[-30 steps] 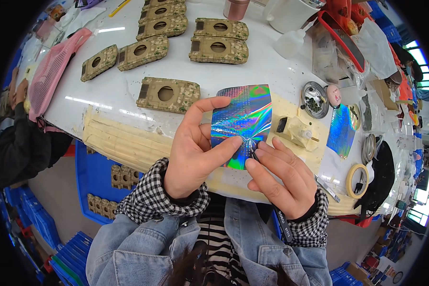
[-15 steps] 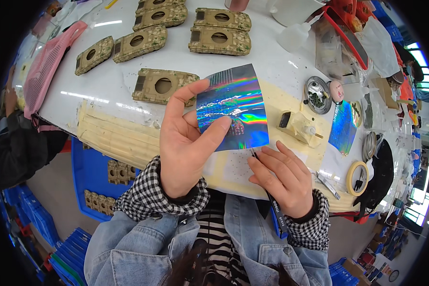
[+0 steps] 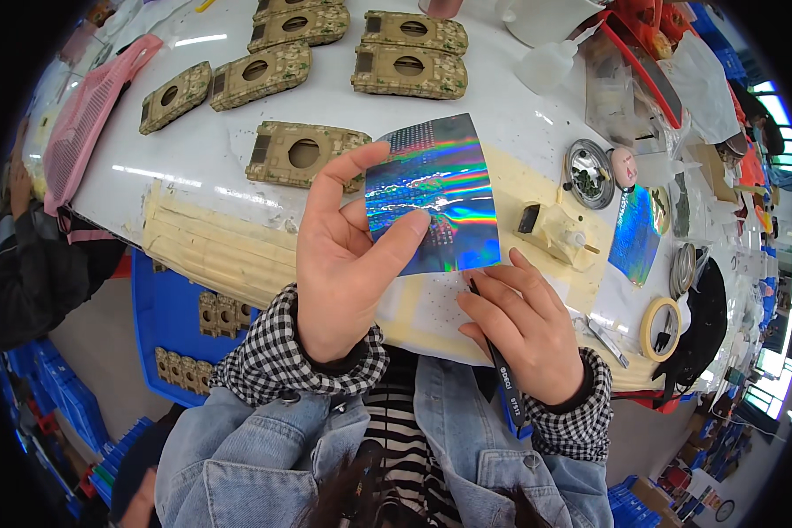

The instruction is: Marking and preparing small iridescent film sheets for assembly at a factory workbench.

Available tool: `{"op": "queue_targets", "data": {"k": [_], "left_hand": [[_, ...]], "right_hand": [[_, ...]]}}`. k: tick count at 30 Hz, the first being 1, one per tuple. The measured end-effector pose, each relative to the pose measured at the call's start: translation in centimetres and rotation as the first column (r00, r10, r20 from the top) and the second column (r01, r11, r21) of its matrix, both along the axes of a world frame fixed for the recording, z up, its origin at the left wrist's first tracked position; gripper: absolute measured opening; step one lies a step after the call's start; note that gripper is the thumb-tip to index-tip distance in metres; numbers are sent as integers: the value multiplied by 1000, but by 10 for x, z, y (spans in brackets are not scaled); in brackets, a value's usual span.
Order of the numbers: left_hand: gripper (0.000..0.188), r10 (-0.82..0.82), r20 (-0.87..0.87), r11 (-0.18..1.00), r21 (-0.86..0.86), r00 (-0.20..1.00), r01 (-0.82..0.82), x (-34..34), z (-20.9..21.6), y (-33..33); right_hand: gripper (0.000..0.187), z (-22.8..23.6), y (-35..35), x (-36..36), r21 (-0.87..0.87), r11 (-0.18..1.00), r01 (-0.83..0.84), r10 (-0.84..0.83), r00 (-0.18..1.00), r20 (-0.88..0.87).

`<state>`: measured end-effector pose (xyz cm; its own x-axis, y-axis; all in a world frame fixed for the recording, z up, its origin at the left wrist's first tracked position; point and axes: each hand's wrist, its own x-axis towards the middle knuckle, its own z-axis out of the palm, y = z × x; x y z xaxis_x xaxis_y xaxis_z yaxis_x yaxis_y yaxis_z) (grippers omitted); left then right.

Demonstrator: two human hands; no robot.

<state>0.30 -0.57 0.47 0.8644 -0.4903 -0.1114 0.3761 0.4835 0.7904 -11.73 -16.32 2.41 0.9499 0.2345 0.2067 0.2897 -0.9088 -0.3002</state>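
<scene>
My left hand (image 3: 348,255) pinches a shiny holographic sticker sheet (image 3: 458,185) between thumb and fingers, tilted up above the table. Rows of tiny marks show on it. In my right hand (image 3: 532,326) are slim black tweezers (image 3: 498,365), their tip close below the sheet's lower edge; I cannot tell whether it touches. Behind the sheet lies a camouflage model tank hull (image 3: 304,154) with a round hole in its top. To the right, a small part wrapped in masking tape (image 3: 556,233) rests on the taped table edge.
More camouflage tank hulls (image 3: 409,66) stand farther back. At right are a round metal dish (image 3: 609,189) with dark green bits, a second holographic sheet (image 3: 632,246), a metal tool (image 3: 609,343) and a tape roll (image 3: 647,334). A blue tray (image 3: 172,326) sits low at left, a pink basket (image 3: 88,132) above it.
The sheet has tipped slightly and its reflections have shifted. My right hand and the tweezers have turned a little. At the lower left, part of another person has come into view.
</scene>
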Motion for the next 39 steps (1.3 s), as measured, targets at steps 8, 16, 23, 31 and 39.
{"op": "queue_targets", "data": {"k": [8, 16, 23, 31, 39], "left_hand": [[51, 3, 34, 1000, 21, 999, -3, -2, 0, -1], [60, -41, 109, 999, 20, 993, 39, -2, -2, 1], [62, -129, 127, 990, 68, 983, 121, -3, 1, 0], [64, -166, 130, 986, 59, 978, 159, -3, 0, 1], [65, -180, 132, 983, 62, 975, 173, -3, 1, 2]], "right_hand": [[31, 5, -6, -3, 137, 989, 50, -53, 998, 17], [30, 24, -4, -11, 302, 944, 133, -185, 971, 149], [37, 27, 2, 7, 233, 972, 31, -94, 960, 263], [34, 17, 1, 16, 257, 966, 19, -87, 963, 255], [34, 16, 0, 18, 248, 969, 8, -75, 962, 263]]}}
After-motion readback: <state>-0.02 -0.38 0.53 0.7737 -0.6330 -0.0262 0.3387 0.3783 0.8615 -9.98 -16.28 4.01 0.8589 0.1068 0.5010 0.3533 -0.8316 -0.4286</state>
